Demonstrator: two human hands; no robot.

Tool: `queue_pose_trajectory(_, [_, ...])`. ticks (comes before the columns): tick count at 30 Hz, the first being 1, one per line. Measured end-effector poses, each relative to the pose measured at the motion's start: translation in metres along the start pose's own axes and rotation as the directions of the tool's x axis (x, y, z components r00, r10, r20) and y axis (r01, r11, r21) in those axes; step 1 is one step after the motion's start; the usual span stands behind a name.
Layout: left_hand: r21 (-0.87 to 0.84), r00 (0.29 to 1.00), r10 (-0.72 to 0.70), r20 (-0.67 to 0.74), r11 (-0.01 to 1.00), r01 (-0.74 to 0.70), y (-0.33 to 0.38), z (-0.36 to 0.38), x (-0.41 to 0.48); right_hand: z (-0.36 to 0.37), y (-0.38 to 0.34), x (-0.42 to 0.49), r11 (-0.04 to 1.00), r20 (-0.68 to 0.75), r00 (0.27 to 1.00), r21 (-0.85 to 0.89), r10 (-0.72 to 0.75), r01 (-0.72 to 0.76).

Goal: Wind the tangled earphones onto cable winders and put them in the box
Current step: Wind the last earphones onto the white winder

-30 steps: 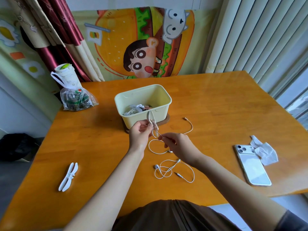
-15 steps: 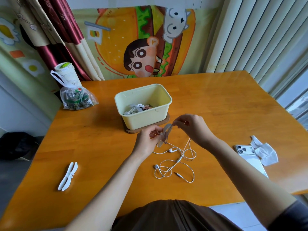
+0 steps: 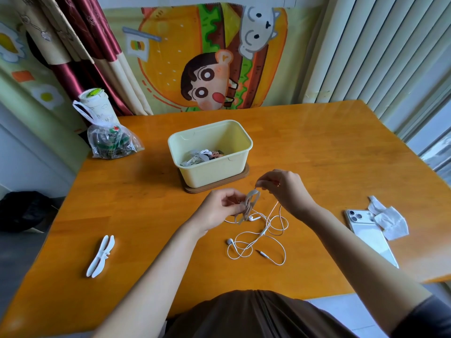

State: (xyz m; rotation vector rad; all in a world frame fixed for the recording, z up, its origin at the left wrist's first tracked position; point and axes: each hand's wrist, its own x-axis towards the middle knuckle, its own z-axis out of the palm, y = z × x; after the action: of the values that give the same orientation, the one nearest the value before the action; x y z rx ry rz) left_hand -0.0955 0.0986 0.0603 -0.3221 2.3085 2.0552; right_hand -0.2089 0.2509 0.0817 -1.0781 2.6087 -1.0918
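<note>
Right hand [image 3: 284,189] has risen near the box [image 3: 212,174], pinching the earphone cable [image 3: 263,232]; left hand [image 3: 217,208] grips the cable winder [image 3: 251,203].

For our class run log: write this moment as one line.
winding | left hand holds winder | right hand pinches cable | plug on table | spare winder untouched

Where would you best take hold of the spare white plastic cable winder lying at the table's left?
Probably at its narrow waist, midway along the white plastic cable winder, pinched from above across its width. It lies flat on the orange wooden table, and both ends fork into thin prongs that offer less to grip. The left hand is nearer.
</note>
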Motion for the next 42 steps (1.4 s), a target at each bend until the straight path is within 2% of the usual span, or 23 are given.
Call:
queue_pose_trajectory(3, [-0.071, 0.999, 0.041, 0.031, 0.997, -0.039, 0.006, 0.005, -0.001, 0.003, 0.001, -0.002, 0.999, 0.034, 0.999, 0.011, 0.042, -0.042])
queue_pose_trajectory(10, [-0.310, 0.989, 0.050, -0.138, 0.947, -0.091, 0.009, 0.005, 0.003, 0.018, 0.002, -0.014, 0.974, 0.130, 0.984, 0.175, 0.123, -0.144])
queue_pose_trajectory(15, [-0.624, 0.964, -0.050, -0.262, 0.770, -0.129, 0.011, 0.005, 0.011, 0.035, -0.001, -0.021, 0.956, 0.201, 0.970, 0.229, 0.137, -0.183])
queue_pose_trajectory(21, [-0.660, 0.904, -0.154, -0.398, 0.733, -0.166, 0.005, 0.001, 0.016, 0.040, -0.013, -0.022, 0.970, 0.211, 0.973, 0.200, 0.095, -0.139])
queue_pose_trajectory(23, [-0.602, 0.884, -0.159, -0.440, 0.783, -0.159, 0.003, 0.001, 0.015, 0.039, -0.016, -0.022, 0.982, 0.215, 0.975, 0.159, 0.064, -0.099])
queue_pose_trajectory(27, [-0.248, 0.832, -0.056, -0.552, 0.963, -0.100, -0.006, 0.003, 0.015, 0.038, -0.022, -0.023, 0.995, 0.219, 0.976, 0.101, 0.003, -0.026])
queue_pose_trajectory(31, [0.048, 0.819, 0.106, -0.564, 0.994, -0.095, -0.015, 0.002, 0.016, 0.035, -0.028, -0.025, 0.999, 0.269, 0.963, 0.049, -0.015, 0.002])
queue_pose_trajectory(34, [0.332, 0.821, 0.253, -0.512, 0.940, -0.083, -0.020, 0.002, 0.012, 0.033, -0.030, -0.025, 1.000, 0.298, 0.954, -0.015, -0.019, 0.024])
queue_pose_trajectory(38, [0.402, 0.883, 0.251, -0.397, 0.912, -0.079, -0.025, 0.002, 0.012, 0.025, -0.024, -0.021, 0.996, 0.223, 0.974, -0.088, 0.025, -0.005])
queue_pose_trajectory(42, [0.386, 0.920, 0.218, -0.327, 0.919, -0.081, -0.028, 0.003, 0.015, 0.016, -0.015, -0.018, 0.986, 0.110, 0.988, -0.134, 0.109, -0.094])
